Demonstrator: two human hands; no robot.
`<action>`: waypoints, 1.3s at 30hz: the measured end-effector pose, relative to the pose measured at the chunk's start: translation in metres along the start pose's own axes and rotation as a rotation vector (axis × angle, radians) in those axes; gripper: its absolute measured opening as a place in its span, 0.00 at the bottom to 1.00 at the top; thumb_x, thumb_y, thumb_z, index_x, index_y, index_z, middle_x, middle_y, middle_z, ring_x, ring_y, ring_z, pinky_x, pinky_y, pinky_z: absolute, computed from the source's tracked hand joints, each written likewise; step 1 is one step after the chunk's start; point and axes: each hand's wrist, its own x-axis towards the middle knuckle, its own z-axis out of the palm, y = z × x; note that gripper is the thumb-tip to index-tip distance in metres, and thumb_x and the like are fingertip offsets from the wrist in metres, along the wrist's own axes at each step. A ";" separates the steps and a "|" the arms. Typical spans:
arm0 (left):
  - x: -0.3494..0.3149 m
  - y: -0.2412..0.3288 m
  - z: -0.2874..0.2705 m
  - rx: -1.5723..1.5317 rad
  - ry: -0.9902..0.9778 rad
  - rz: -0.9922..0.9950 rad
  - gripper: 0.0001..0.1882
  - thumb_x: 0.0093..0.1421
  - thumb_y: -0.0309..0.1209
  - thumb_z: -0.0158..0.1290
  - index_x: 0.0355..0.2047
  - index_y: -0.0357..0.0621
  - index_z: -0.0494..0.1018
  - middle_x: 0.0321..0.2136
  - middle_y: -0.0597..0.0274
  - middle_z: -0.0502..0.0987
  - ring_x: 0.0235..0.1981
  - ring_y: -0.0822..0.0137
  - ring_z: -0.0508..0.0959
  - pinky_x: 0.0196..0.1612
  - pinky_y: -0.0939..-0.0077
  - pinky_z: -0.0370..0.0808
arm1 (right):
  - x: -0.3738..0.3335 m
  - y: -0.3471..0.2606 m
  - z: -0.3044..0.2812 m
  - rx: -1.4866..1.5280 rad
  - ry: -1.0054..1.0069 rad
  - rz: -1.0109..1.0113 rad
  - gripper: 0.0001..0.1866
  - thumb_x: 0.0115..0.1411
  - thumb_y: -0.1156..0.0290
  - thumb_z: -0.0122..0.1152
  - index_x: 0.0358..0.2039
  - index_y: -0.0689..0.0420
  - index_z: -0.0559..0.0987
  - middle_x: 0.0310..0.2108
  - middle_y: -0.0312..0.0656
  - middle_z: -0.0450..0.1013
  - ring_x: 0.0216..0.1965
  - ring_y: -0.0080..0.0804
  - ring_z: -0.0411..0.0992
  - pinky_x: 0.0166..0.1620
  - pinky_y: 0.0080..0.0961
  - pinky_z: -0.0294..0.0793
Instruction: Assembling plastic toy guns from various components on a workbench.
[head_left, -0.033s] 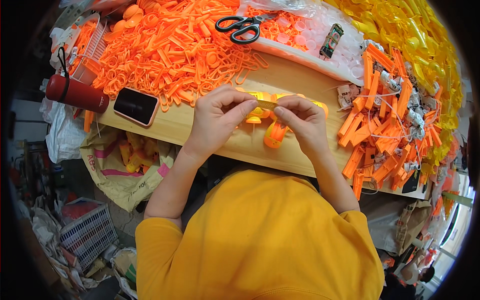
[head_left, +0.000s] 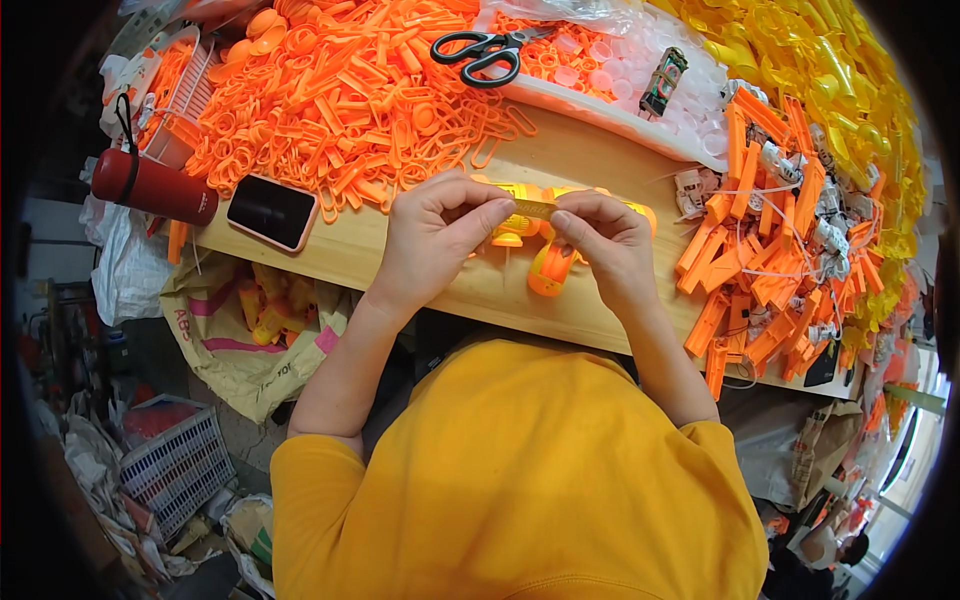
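Note:
A short, flat, brownish-gold strip [head_left: 533, 209] is held level above the table, stretched between my two hands. My left hand [head_left: 440, 232] pinches one end between thumb and forefinger. At the other end, the thumb and fingers of my right hand [head_left: 606, 243] are closed on it. Just behind and below the strip lie yellow-and-orange plastic toy pieces [head_left: 509, 238], partly covered by my hands. A rounded orange piece [head_left: 549, 272] rests on the wood nearer to me, beside my right thumb.
Loose orange plastic parts [head_left: 340, 90] heap at the back left, with black-handled scissors [head_left: 487, 55] at their edge. A phone [head_left: 272, 213] and red flask [head_left: 155, 186] lie left. A white tray [head_left: 620, 118] stands behind; orange wired assemblies [head_left: 770, 250] pile up right.
Both hands keep their place and grip; the strip between them has only tilted slightly.

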 end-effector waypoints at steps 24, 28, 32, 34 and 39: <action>0.002 -0.009 0.005 -0.505 -0.015 -0.227 0.11 0.61 0.22 0.50 0.44 0.32 0.74 0.33 0.59 0.78 0.31 0.72 0.78 0.36 0.81 0.77 | 0.003 0.003 -0.010 0.028 0.172 0.098 0.08 0.58 0.72 0.62 0.35 0.64 0.79 0.28 0.37 0.76 0.25 0.19 0.70 0.31 0.15 0.69; 0.003 -0.013 0.003 -0.503 -0.019 -0.267 0.11 0.61 0.22 0.50 0.43 0.33 0.74 0.34 0.58 0.78 0.32 0.70 0.80 0.36 0.81 0.77 | 0.001 -0.001 -0.008 0.047 0.150 0.143 0.08 0.58 0.71 0.61 0.35 0.63 0.79 0.26 0.35 0.75 0.25 0.19 0.69 0.29 0.14 0.66; 0.003 -0.014 0.004 -0.542 -0.023 -0.329 0.11 0.61 0.22 0.51 0.43 0.33 0.74 0.33 0.57 0.79 0.32 0.69 0.81 0.36 0.81 0.78 | 0.000 0.004 -0.008 0.049 0.136 0.146 0.09 0.59 0.69 0.61 0.35 0.62 0.79 0.26 0.35 0.74 0.25 0.18 0.69 0.28 0.13 0.64; 0.002 -0.013 0.006 -0.558 -0.016 -0.322 0.11 0.61 0.22 0.51 0.43 0.32 0.73 0.33 0.57 0.78 0.31 0.68 0.81 0.36 0.80 0.79 | 0.000 0.002 -0.006 0.047 0.150 0.152 0.09 0.59 0.69 0.61 0.35 0.62 0.79 0.26 0.35 0.74 0.25 0.18 0.69 0.28 0.13 0.65; 0.002 -0.013 0.009 -0.606 -0.006 -0.293 0.11 0.61 0.22 0.50 0.43 0.31 0.73 0.34 0.55 0.78 0.32 0.68 0.80 0.38 0.77 0.80 | 0.000 0.008 -0.007 0.081 0.132 0.141 0.09 0.59 0.69 0.61 0.36 0.62 0.79 0.26 0.35 0.74 0.25 0.19 0.69 0.30 0.15 0.67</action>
